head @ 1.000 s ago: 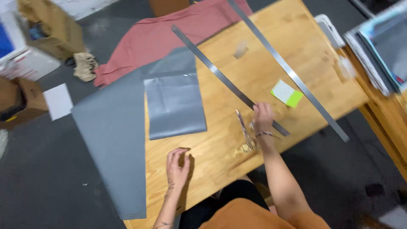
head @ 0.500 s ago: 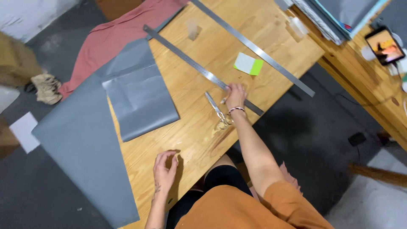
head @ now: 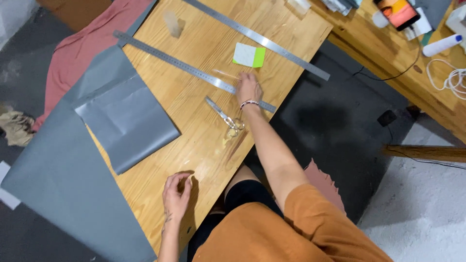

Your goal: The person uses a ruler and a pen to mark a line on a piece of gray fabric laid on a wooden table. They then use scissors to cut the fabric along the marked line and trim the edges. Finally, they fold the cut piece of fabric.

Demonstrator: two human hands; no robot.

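Observation:
My right hand lies flat across the nearer of two long steel rulers on the wooden table. Its fingers point at a thin clear stick, and I cannot tell if they touch it. Just behind my wrist, a pair of scissors lies free on the wood. A white and green note pad sits beyond my fingers. My left hand rests near the table's front edge with loosely curled fingers and holds nothing.
A folded grey sheet lies on a larger grey sheet that hangs off the table's left side. A second steel ruler runs along the far side. Pink cloth lies at the left. A side bench at the right holds a phone and a white cord.
My right hand has left the scissors and moved forward onto the ruler. The left hand stays in place on the table. The camera has swung to the right.

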